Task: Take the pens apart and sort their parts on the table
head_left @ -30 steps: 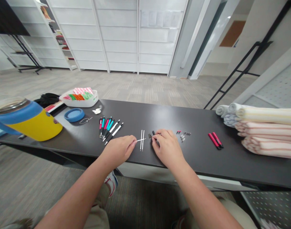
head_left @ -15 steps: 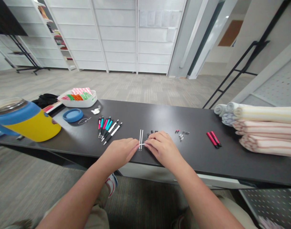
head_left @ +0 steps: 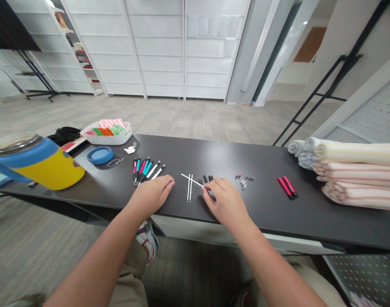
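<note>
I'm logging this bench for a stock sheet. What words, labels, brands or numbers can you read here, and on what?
No text is legible anywhere.
Papers on the white wall panels: too small to read.
Book spines on the shelf: too small to read.
Pens: any print too small to read.
White rod in the right hand: no marking visible.

Two long bare arms (head_left: 95, 256), with a bare left hand (head_left: 151, 197) and a bare right hand (head_left: 226, 202). Loose tan pants or shorts (head_left: 127, 277), hard to tell which, with soft folds in the cloth. Below them, a white sneaker (head_left: 147, 241) with red and blue bits.
</note>
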Demonstrator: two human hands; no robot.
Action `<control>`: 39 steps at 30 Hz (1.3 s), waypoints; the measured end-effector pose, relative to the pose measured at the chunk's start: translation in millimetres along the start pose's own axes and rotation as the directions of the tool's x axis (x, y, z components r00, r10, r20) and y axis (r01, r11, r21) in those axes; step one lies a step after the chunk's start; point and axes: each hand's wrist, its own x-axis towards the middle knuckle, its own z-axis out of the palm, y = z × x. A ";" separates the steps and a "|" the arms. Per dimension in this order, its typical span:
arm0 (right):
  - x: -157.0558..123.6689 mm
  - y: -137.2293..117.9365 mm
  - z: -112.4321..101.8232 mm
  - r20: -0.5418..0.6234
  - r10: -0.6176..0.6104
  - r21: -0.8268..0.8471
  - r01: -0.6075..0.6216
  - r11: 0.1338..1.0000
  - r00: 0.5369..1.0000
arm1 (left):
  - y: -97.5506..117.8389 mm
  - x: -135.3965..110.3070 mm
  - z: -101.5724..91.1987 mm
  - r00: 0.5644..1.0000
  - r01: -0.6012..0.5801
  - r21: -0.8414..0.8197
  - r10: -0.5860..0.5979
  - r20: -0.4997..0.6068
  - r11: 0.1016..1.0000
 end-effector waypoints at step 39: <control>0.4 -12.6 -8.0 0.305 -0.041 0.121 0.004 0.993 0.951 | 17.3 -0.2 15.5 0.966 -0.209 -0.065 0.196 -0.168 0.976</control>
